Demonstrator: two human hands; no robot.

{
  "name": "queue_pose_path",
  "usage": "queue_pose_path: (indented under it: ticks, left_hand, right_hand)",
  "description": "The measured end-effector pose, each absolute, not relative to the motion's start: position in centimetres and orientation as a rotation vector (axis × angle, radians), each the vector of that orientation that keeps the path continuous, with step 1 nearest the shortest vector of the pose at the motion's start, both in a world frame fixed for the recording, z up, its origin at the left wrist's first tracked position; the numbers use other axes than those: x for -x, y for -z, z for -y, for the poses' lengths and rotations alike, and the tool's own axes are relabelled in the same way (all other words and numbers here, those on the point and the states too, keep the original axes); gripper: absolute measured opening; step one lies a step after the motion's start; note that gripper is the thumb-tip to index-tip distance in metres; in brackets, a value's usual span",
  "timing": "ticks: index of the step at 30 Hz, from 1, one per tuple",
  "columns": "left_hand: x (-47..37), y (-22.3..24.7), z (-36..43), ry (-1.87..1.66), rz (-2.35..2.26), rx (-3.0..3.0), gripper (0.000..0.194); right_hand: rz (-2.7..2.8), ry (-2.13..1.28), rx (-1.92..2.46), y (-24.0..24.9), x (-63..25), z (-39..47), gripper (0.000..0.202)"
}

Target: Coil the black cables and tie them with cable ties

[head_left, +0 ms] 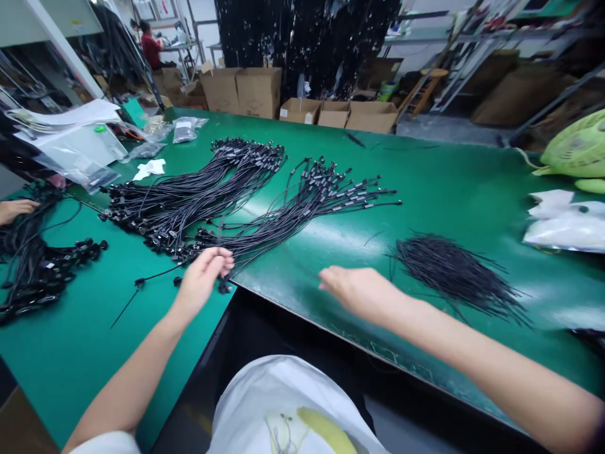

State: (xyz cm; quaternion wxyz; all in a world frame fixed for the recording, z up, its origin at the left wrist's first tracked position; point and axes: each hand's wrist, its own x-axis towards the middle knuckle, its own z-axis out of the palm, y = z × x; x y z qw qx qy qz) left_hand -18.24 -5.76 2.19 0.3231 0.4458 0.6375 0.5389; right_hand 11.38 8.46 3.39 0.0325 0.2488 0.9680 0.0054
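My left hand [204,277] is closed in a pinch on a black cable, at the near corner where the green tables meet. A black connector [224,285] hangs just below its fingers. My right hand [357,290] is closed too, over the table to the right; a thin black strip [302,266], blurred by motion, runs from its fingertips. Beyond my left hand a fanned bundle of black cables [278,224] lies next to a larger bundle [208,183]. To the right of my right hand rests a pile of thin black strips [458,271].
At the left edge a co-worker's hand [16,209] touches more black cables [51,271]. Plastic bags [186,128] and papers [70,116] sit at the back left. On the right are a green fan [576,148] and a white bag [567,224]. Cardboard boxes [258,91] stand behind.
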Motion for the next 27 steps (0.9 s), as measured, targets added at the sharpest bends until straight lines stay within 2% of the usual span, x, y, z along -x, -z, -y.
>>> queue_pose_path:
  ticks: [2, 3, 5, 7, 12, 15, 17, 20, 22, 25, 27]
  left_hand:
    - [14.1, -1.6, 4.5, -1.224, -1.584, -1.416, 0.028]
    - [12.3, -1.4, 4.3, -1.093, -1.474, -1.466, 0.029]
    - [9.9, -1.2, 4.4, -0.893, -1.223, -1.369, 0.033]
    - [9.3, -1.5, 4.7, -0.846, -1.045, -1.141, 0.034]
    - [12.3, -4.0, 4.5, -1.114, -0.82, -0.616, 0.024]
    - [13.0, -4.7, 3.7, -1.453, -0.832, -0.45, 0.024]
    - [12.0, -3.9, 3.2, -1.503, -0.942, -0.523, 0.026]
    - [8.9, -1.7, 2.8, -1.306, -1.176, -0.893, 0.029]
    - [7.0, -0.5, 3.2, -1.102, -1.236, -1.194, 0.03]
    - [5.5, 0.2, 4.3, -0.884, -1.16, -1.374, 0.028]
    - [5.4, 0.4, 4.7, -0.913, -1.096, -1.256, 0.028]
  right_hand:
    - [-3.083, 0.071, -0.555, -4.2, -10.4, -5.1, 0.025]
    - [-3.13, 0.043, -0.59, -4.8, -10.2, -4.5, 0.028]
    - [-3.156, -0.094, -0.832, -5.9, -10.9, -5.5, 0.034]
    - [-3.103, -0.178, -1.069, -5.9, -13.0, -8.2, 0.038]
    - [-3.118, -0.061, -1.188, -1.6, -18.9, -11.6, 0.037]
    - [-3.237, -0.041, -1.028, 0.8, -18.6, -8.5, 0.032]
    - [-3.315, -0.03, -0.803, 1.3, -17.2, -5.3, 0.032]
    - [-3.398, 0.136, -0.384, 0.2, -15.1, -1.5, 0.035]
    - [-3.446, 0.261, -0.315, -0.9, -14.2, -0.9, 0.036]
    - [-3.517, 0.557, -0.603, -1.8, -13.8, -2.4, 0.031]
    - [-3.523, 0.876, -0.955, -1.2, -13.7, -3.6, 0.026]
